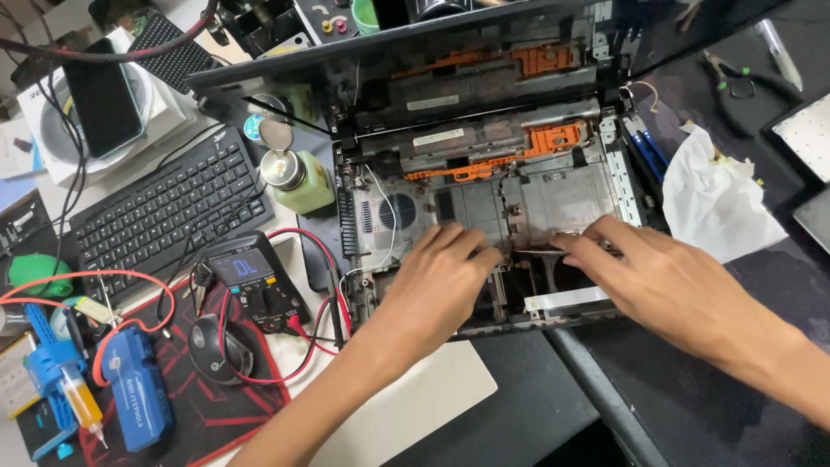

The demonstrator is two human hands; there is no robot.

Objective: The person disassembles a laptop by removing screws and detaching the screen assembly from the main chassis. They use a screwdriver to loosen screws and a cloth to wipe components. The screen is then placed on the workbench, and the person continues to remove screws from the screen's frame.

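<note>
The left hand [437, 275] rested palm-down on the opened laptop base [484, 203], gripping nothing visible. Just right of it, the right hand [644, 272] pinched a thin metal tool [540, 252]. Beyond both sat orange brackets [553, 138].

The opened laptop base [484, 207] is dull grey plastic with matt silver metal plates and bright orange plastic brackets [553, 138]. The keyboard [164, 207] is matt black plastic. The white tissue [713, 199] looks soft and crumpled. The bottle [298, 177] has a shiny metal cap over pale green plastic.
</note>
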